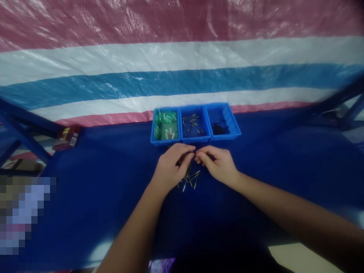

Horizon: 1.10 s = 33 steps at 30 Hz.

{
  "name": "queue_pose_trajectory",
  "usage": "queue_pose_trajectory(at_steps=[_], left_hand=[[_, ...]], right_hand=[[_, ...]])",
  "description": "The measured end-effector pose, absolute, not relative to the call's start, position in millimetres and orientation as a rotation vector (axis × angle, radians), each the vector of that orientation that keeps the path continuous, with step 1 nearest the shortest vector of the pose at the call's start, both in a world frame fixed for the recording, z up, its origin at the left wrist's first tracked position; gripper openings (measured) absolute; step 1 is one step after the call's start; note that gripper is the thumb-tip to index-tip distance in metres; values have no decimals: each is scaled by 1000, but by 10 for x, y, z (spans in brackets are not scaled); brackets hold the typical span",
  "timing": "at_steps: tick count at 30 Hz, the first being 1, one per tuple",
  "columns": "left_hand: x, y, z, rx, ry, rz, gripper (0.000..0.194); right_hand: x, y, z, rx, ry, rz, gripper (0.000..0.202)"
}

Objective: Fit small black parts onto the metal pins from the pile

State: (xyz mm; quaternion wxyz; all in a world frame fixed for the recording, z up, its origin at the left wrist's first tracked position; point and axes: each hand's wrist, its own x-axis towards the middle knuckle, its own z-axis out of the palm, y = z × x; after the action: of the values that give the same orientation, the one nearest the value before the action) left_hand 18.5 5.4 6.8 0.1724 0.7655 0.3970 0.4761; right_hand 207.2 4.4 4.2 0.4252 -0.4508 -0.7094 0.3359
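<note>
My left hand (174, 165) and my right hand (217, 163) meet fingertip to fingertip just in front of three blue bins. Both are closed in a pinch; whatever lies between the fingertips is too small to make out. Beneath and beside my left hand, several thin metal pieces (195, 180) lie in a loose pile on the blue table (122, 189). The left bin (165, 142) holds small white or clear pieces on green. Similar thin metal pieces lie in the middle bin (196, 139). Small dark pieces are in the right bin (227, 136).
A dark red box (66, 137) sits at the table's back left. Blue metal frame legs (27, 131) stand at the left, with another at the right. A striped plastic sheet (176, 83) hangs behind the table.
</note>
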Motion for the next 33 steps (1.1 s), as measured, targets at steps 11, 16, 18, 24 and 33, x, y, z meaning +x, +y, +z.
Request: queue_pose_trajectory(at_steps=[11, 16, 18, 24, 33], left_hand=[[176, 31, 68, 2137, 1155, 1266, 23], [162, 30, 73, 2175, 1181, 1211, 23], [147, 26, 89, 2176, 1184, 1182, 23], [129, 18, 137, 2163, 1170, 1155, 22], [121, 32, 112, 2202, 1253, 1158, 21]], right_hand=[[2078, 46, 70, -1153, -1819, 853, 17], [2077, 24, 99, -1122, -1826, 911, 18], [2071, 16, 100, -1094, -1833, 937, 19], [2037, 89, 43, -1059, -1422, 1189, 22], [2044, 158, 64, -1081, -1092, 929, 21]])
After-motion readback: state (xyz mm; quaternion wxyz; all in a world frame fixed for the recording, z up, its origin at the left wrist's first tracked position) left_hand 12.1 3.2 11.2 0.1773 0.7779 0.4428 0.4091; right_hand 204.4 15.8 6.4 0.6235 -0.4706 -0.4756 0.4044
